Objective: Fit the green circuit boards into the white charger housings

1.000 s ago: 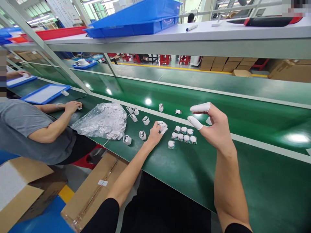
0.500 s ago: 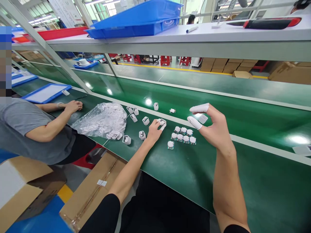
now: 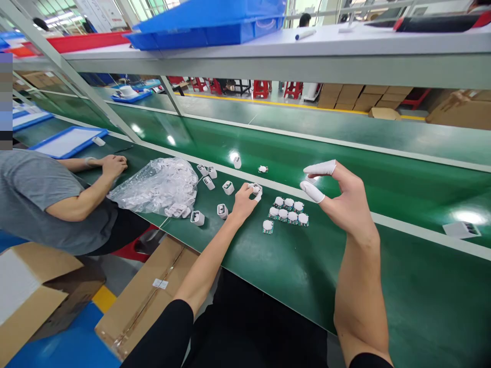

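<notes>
My left hand (image 3: 244,201), fingers curled, grips a small white plastic housing (image 3: 255,189) just above the green table. White finger cots cover the fingertips. My right hand (image 3: 339,197) is raised over the belt edge with cotted thumb and index finger spread apart. Behind those fingertips, a white piece (image 3: 311,179) on the belt is mostly hidden. Between my hands lie several small circuit boards with round white tops (image 3: 292,216), grouped in rows, plus a single board (image 3: 267,226) nearer me. Several open white housings (image 3: 197,218) stand left of my left hand.
A clear plastic bag of white parts (image 3: 169,186) lies at left, beside a co-worker's hands (image 3: 114,166). The green belt (image 3: 215,138) carries a housing (image 3: 237,162), a board (image 3: 263,169) and a white part (image 3: 461,229). Above runs a shelf with blue trays (image 3: 215,33).
The pieces on the belt have shifted left relative to the table. My right hand has moved slightly right, still spread. My left hand keeps its hold on the housing. The view has tilted slightly.
</notes>
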The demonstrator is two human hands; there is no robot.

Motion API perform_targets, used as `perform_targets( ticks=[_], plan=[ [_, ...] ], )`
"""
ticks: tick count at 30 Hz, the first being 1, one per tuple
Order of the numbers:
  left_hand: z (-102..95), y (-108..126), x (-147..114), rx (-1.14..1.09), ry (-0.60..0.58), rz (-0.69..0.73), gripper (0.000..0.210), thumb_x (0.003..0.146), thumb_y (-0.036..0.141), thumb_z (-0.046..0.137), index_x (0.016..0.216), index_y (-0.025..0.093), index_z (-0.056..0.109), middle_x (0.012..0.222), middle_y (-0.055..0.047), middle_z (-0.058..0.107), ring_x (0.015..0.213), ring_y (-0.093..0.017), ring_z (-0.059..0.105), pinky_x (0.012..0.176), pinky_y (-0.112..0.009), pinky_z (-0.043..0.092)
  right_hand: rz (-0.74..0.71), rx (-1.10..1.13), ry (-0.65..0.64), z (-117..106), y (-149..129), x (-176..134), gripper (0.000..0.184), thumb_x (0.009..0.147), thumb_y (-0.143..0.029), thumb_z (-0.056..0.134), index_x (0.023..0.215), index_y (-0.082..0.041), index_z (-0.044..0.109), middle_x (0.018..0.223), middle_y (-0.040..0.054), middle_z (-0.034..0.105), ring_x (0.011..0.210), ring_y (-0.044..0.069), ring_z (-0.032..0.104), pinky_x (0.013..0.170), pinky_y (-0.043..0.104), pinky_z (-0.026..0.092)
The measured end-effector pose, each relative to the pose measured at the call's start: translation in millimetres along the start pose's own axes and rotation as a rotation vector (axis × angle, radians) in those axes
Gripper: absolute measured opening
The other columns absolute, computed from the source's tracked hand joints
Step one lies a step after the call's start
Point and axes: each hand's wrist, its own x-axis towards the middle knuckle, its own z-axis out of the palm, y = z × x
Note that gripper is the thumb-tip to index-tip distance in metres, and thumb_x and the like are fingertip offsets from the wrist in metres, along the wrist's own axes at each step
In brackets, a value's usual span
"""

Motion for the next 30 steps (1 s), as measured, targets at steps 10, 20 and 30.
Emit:
perform_targets(
  ticks=[10, 20, 30],
  plan=[
    [9.4, 10.2, -8.8, 0.018, -0.003, -0.045, 0.009, 0.101, 0.019, 0.069, 0.096, 0.022, 0.076, 0.110, -0.006, 0.070, 0.095, -0.017, 0.074, 0.089, -0.031, 0.063, 0.036, -0.014, -0.011, 13.4, 20.6, -1.1, 0.016, 0.101, -0.040, 0.079, 0.113, -0.029, 0.077, 0.108, 0.0026, 0.078, 0.099, 0.025, 0.073, 0.096, 0.047, 0.059],
    [19.0, 10.7, -10.5, 0.046, -0.063, 0.009, 0.010, 0.094, 0.011, 0.072, 0.095, 0.021, 0.070, 0.108, -0.005, 0.063, 0.088, -0.016, 0.070, 0.083, -0.029, 0.063, 0.248, -0.386, -0.496, 205.3, 144.4, 104.4, 0.031, 0.106, -0.034, 0.071, 0.131, -0.016, 0.071, 0.140, 0.0146, 0.072, 0.123, 0.028, 0.070, 0.108, 0.048, 0.059],
    [21.7, 8.7, -11.2, 0.028, -0.083, 0.019, 0.009, 0.095, 0.015, 0.073, 0.096, 0.022, 0.068, 0.108, -0.005, 0.059, 0.086, -0.017, 0.065, 0.080, -0.029, 0.062, 0.212, -0.526, -0.685, 274.1, 173.5, 144.4, 0.040, 0.108, -0.044, 0.076, 0.138, -0.018, 0.070, 0.141, 0.0111, 0.072, 0.123, 0.027, 0.073, 0.106, 0.051, 0.065]
  ],
)
